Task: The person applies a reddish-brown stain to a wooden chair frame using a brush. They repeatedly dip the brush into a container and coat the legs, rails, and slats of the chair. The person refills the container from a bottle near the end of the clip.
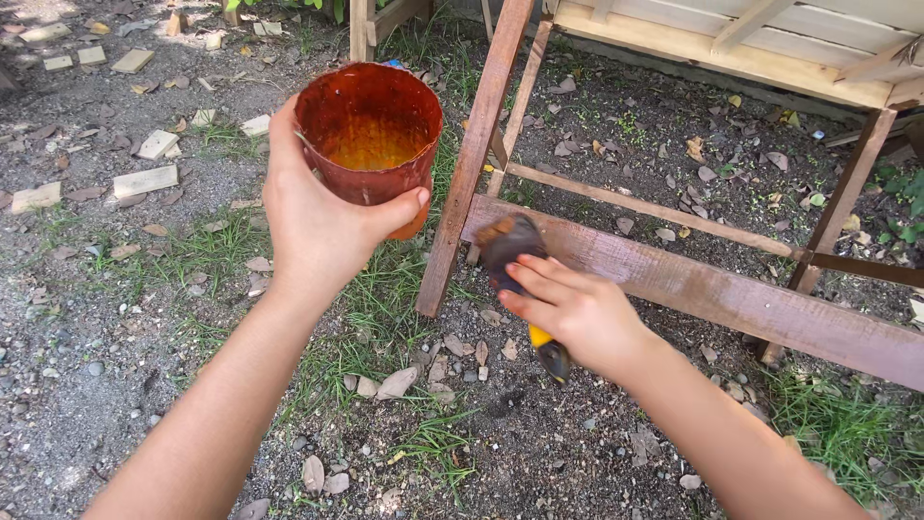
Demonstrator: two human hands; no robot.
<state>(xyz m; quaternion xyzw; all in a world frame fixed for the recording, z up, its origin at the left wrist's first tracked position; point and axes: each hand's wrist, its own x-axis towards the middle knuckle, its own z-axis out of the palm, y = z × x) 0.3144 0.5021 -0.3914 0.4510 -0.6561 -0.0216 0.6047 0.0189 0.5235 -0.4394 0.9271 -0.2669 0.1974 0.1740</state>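
My left hand (322,221) grips a stained reddish-orange cup (371,135) with an orange-brown liquid inside, held up above the ground. My right hand (577,313) holds a paintbrush (515,252) with a yellow-and-black handle. Its dark bristles touch the left end of a reddish-brown stained wooden rail (731,294) of a wooden frame. A stained slanted leg (476,154) of the frame stands between the cup and the brush.
The frame's pale unstained top (731,48) sits at the upper right, with thinner cross rails (654,207) below it. Small wood offcuts (144,180) lie scattered on the gravel at the upper left. Grass, dry leaves and stones cover the ground.
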